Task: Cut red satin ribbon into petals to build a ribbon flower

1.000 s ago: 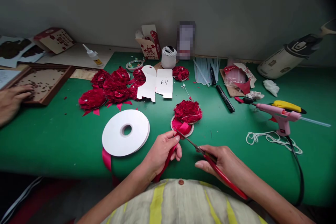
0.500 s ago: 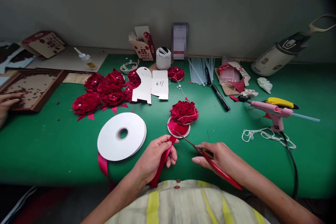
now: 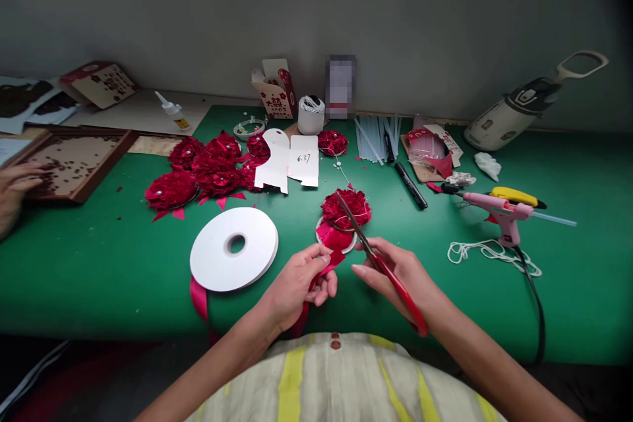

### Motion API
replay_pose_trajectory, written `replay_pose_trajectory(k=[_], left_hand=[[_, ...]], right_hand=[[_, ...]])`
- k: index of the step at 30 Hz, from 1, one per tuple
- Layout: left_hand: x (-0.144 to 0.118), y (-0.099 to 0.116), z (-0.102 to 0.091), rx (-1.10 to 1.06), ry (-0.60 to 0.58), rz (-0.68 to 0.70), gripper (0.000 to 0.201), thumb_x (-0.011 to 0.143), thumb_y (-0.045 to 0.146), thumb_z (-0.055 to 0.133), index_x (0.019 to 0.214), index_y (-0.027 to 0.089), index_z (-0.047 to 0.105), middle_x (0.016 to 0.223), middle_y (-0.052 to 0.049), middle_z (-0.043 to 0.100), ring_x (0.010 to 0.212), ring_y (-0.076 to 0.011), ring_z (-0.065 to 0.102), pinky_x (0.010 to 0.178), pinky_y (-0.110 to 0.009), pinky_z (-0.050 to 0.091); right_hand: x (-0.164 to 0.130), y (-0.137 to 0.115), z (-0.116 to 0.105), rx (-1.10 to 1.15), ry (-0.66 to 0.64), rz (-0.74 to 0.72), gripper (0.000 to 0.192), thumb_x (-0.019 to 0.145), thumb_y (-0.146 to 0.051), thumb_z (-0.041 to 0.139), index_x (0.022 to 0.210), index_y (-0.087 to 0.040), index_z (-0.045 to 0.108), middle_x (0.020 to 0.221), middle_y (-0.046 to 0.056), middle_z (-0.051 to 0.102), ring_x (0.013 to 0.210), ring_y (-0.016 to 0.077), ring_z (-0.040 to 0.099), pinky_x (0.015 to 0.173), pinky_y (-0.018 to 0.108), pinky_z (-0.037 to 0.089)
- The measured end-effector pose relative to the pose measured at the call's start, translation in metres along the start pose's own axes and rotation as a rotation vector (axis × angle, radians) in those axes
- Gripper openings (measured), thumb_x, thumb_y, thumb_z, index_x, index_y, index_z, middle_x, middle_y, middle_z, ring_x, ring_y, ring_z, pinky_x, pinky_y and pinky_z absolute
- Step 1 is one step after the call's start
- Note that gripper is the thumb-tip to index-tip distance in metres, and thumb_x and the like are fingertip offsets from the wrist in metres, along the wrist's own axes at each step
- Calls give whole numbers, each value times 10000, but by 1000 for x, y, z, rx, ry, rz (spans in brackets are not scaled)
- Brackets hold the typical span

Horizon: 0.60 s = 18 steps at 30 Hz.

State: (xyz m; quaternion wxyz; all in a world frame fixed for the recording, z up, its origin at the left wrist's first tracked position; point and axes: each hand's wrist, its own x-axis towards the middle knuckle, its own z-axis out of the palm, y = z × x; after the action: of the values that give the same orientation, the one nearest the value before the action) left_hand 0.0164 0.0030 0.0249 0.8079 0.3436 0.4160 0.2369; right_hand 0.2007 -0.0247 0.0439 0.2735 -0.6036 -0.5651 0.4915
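My left hand [image 3: 301,280] pinches a red ribbon [image 3: 335,260] near its cut end, and the rest of the strip hangs down below the fingers. In my right hand [image 3: 395,270] is a pair of red-handled scissors [image 3: 399,290], the blades pointing up and left over a ruffled red fabric flower [image 3: 347,206]. Just below that flower lies a round piece covered in red ribbon with a pale rim [image 3: 336,236]. A white ribbon spool [image 3: 208,252] rests left of my left hand, with red ribbon trailing off the table edge.
Several red flowers [image 3: 215,165] cluster at the left behind the spool. A pink glue gun [image 3: 499,208], white cord [image 3: 469,254] and black marker [image 3: 410,184] lie at the right. Another person's hand [image 3: 17,188] touches a wooden tray [image 3: 79,194] at far left.
The scissors have come away from the ribbon and now point further up, over the flower. The ribbon end in my left hand is now apart from the round piece. The view has shifted slightly.
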Motion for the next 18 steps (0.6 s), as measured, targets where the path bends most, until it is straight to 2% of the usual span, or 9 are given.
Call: replay_pose_trajectory(k=[4,8,14,18], left_hand=[[-2,-1,5,42,-74,13,204,870,371,424,839,172,456,566,2,583,364,-39,435,361,-157,158],[-5,-5,4,89,-66,25,243,861,408,432,870,168,472,582,-11,599,388,-71,495,355,-160,232],[-4,-15,-3,148,54,18,257,857,392,445,756,157,465,539,-11,587,361,-58,467,339,-149,232],[4,-16,-5,112,129,86,242,851,379,461,755,157,461,550,-5,586,363,-43,454,340,-141,217]], right_hand=[[15,-7,15,208,52,-81,278,718,-210,593,991,-177,548,660,-28,530,558,105,479,534,208,409],[24,0,20,232,91,-151,270,718,-173,567,987,-178,546,704,-17,550,595,113,505,559,212,424],[31,12,19,-17,149,-158,275,772,-281,562,1032,-194,545,740,-5,597,625,136,531,599,237,427],[6,13,-2,-270,74,-87,290,794,-442,548,970,-212,542,652,-27,544,570,134,482,538,225,378]])
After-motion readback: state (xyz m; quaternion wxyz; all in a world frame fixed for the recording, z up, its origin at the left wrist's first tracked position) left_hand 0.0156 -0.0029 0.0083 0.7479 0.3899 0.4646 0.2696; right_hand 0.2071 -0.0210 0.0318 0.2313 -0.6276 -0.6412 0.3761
